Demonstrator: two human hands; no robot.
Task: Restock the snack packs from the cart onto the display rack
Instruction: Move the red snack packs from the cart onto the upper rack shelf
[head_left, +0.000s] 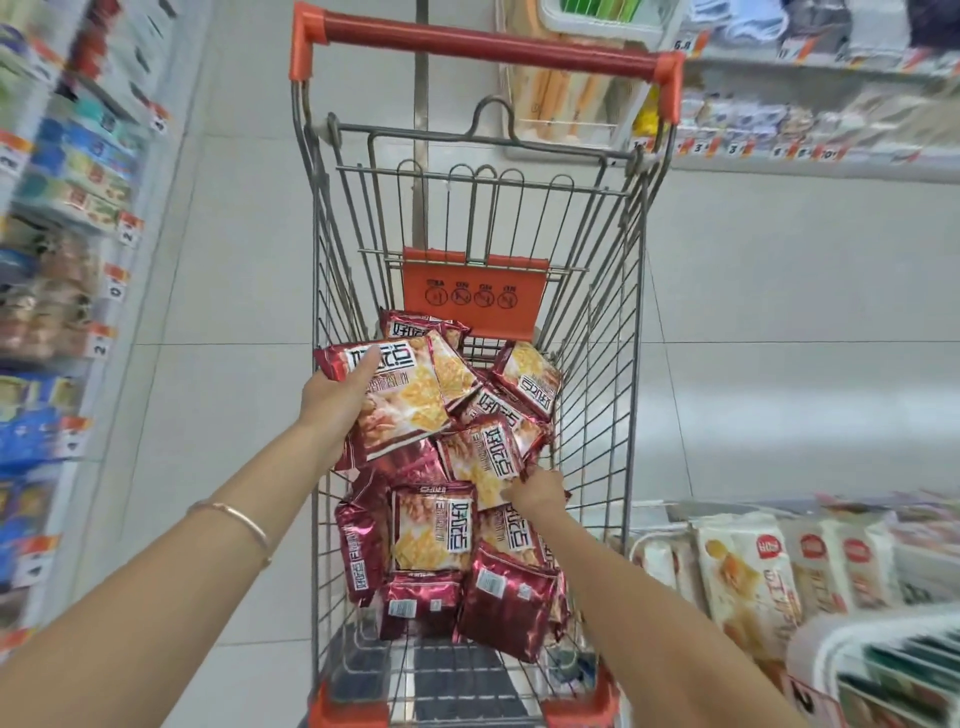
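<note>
A wire shopping cart (597, 364) with an orange handle stands in front of me, holding several dark red snack packs (431, 530). My left hand (332, 395) grips a stack of these packs (405, 400) lifted above the pile, thumb across the top pack. My right hand (535, 491) reaches into the cart's right side and pinches the lower edge of another pack (483, 457). The display rack (769, 566) at lower right carries white and orange snack bags.
Shelves with blue and mixed goods (57, 260) line the left side of the aisle. More shelving with price tags (779, 140) runs along the upper right. Grey floor tiles (223, 291) show on both sides of the cart.
</note>
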